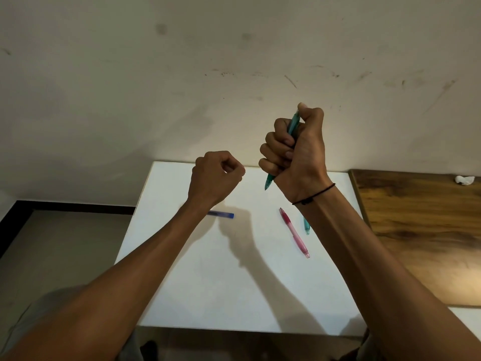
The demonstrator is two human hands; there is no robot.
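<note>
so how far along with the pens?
Done: nothing visibly. In hand: right hand has a fist grip on a teal pen, thumb on its top, above the white table; left hand is curled, nothing visible in it. Remaining: blue pen, pink pen and second teal pen lie untouched.

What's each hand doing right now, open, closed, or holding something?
Left hand: closed in a fist, nothing visible in it.
Right hand: fingers curled round a teal pen, tip pointing down.

No readable text or labels anywhere.
</note>
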